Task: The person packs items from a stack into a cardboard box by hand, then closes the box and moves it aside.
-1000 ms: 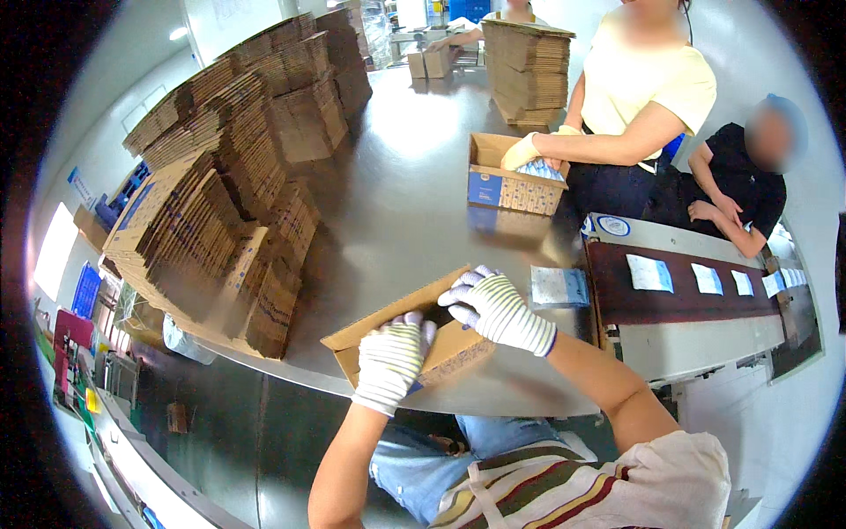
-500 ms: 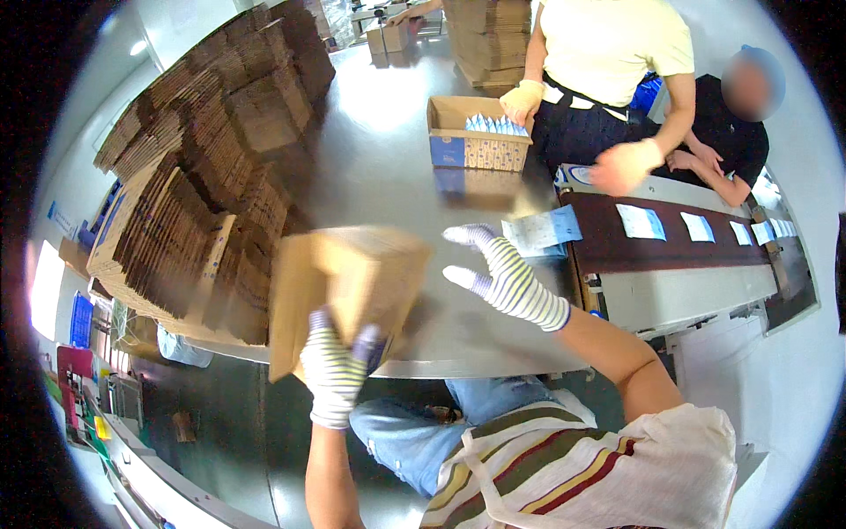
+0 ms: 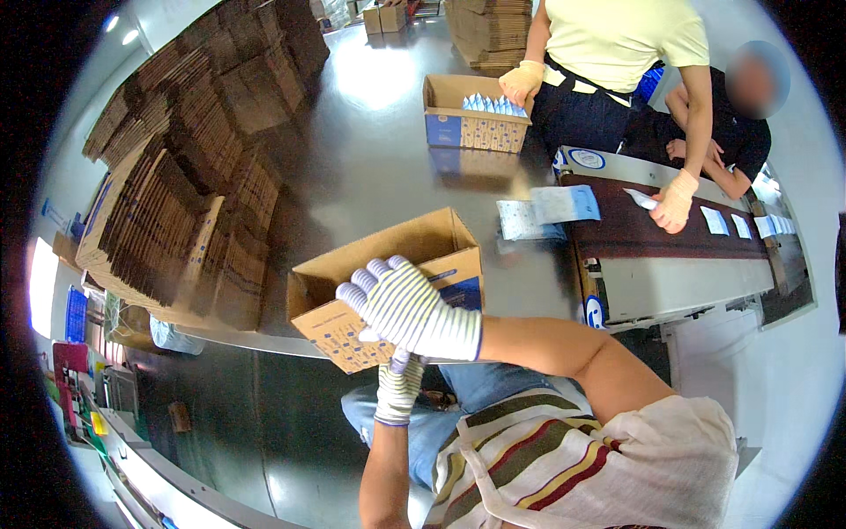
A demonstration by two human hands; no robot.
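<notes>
Head camera: right hand (image 3: 407, 301), apart moments earlier, now lies fingers-extended across the turned, open carton (image 3: 335, 331), seemingly steadying it; left hand (image 3: 400, 386) below, grip unclear.

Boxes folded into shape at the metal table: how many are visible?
3: the near box, at the left hand and right hand; the packet box, beside the co-worker in yellow; the far box, across the table. Cardboard stacks may hide others.
</notes>
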